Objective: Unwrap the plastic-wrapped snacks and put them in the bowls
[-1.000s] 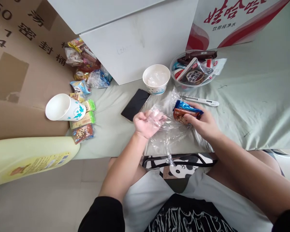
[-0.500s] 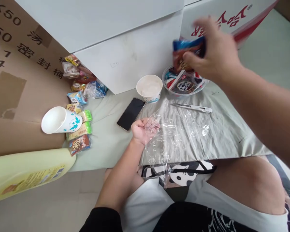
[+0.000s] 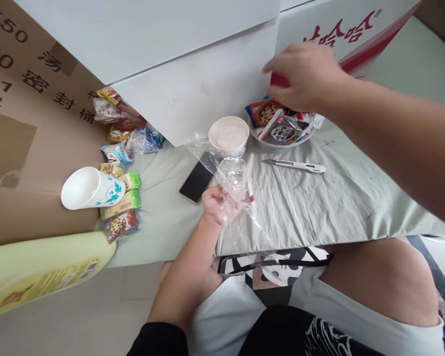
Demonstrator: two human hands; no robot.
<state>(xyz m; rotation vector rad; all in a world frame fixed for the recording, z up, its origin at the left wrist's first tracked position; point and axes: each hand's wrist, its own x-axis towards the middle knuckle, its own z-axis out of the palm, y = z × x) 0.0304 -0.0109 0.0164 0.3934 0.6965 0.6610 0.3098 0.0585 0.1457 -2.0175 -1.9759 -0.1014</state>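
My left hand point(image 3: 220, 205) is closed around a crumpled sheet of clear plastic film point(image 3: 234, 190), which spreads up towards the paper bowl and down over the cloth. Above the round clear tub point(image 3: 282, 145) at the back, my right hand point(image 3: 304, 74) is raised with its fingers apart, holding nothing, slightly blurred. Packaged snacks fill the tub, among them a brown-and-blue cookie packet point(image 3: 264, 111) and a dark packet with a white round label point(image 3: 283, 133). Between the tub and my left hand stands a white paper bowl point(image 3: 229, 136).
A white utility knife point(image 3: 294, 165) and a black phone point(image 3: 198, 178) lie on the green cloth point(image 3: 348, 198). Leftwards, a tilted paper cup point(image 3: 92, 188) lies by several snack packets point(image 3: 120, 225) and a yellow jug point(image 3: 52, 272). Cardboard point(image 3: 11, 148) and white boxes point(image 3: 207, 84) border the cloth.
The cookie packet has left my right hand and now lies in the tub. My right hand has shifted slightly left. The film in my left hand has swung up towards the bowl.
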